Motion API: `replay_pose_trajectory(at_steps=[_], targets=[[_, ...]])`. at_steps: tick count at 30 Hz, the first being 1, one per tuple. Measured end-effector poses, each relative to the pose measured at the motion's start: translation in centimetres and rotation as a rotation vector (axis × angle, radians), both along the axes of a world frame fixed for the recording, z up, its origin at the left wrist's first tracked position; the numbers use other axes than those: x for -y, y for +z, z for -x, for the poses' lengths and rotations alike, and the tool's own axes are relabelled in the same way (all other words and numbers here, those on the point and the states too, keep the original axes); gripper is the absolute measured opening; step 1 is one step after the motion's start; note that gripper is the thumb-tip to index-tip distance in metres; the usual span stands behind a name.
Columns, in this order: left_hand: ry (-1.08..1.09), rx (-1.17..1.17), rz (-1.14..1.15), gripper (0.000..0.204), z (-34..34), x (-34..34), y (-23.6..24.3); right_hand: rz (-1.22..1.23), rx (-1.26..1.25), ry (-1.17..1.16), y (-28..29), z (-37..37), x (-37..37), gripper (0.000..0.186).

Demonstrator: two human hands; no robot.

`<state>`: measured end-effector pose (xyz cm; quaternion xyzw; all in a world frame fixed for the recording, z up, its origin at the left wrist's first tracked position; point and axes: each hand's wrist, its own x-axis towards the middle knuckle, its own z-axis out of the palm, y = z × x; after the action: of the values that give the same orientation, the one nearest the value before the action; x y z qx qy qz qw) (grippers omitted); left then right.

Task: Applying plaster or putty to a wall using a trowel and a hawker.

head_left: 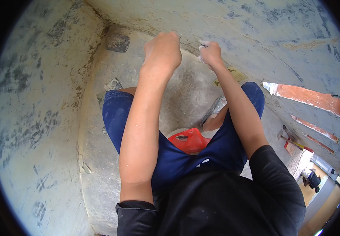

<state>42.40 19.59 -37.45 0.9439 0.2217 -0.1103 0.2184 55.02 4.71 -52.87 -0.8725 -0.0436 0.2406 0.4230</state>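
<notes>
Both arms reach forward to the pale, blotchy wall (237,27) ahead. My left hand (163,50) is closed in a fist close to the wall's foot, back of the hand up. A small dark tip shows beside its knuckles; the rest of what it grips is hidden. To its right, my right hand (211,54) is also closed, with white paste on its fingers. A thin dark thing with white on it pokes out of that grip, too small to name. Between my knees shows part of a red plastic seat (191,141).
A dark square slab (117,42) lies in the far left corner. Yellow printed paper (237,75) rests by the wall beyond my right knee. Brick-lined slots (311,99) open in the right wall. A red-and-yellow-handled tool (297,144) and a black device (313,181) lie at right.
</notes>
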Motion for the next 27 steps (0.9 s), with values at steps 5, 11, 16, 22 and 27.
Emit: replay_pose_trajectory(at_steps=[5,11,16,22,27], targets=[[-0.032,-0.003,-0.010,0.019,-0.1,0.0,0.1,-0.015,-0.006,-0.001,-0.2,-0.4,-0.1,0.039],[-0.030,0.004,-0.015,0.019,-0.1,0.1,-0.3,-0.005,0.002,0.001,-0.2,-0.6,0.6,0.037],[-0.007,-0.022,-0.007,0.018,0.3,-0.2,-0.1,0.205,-0.021,0.082,0.0,-1.3,1.7,0.038],[-0.024,-0.019,0.006,0.019,-0.2,0.1,0.1,0.246,0.040,0.069,-1.8,-1.0,2.2,0.038],[-0.024,-0.028,-0.024,0.019,0.3,-0.1,-0.4,0.266,0.087,0.032,-2.5,-0.7,1.9,0.038]])
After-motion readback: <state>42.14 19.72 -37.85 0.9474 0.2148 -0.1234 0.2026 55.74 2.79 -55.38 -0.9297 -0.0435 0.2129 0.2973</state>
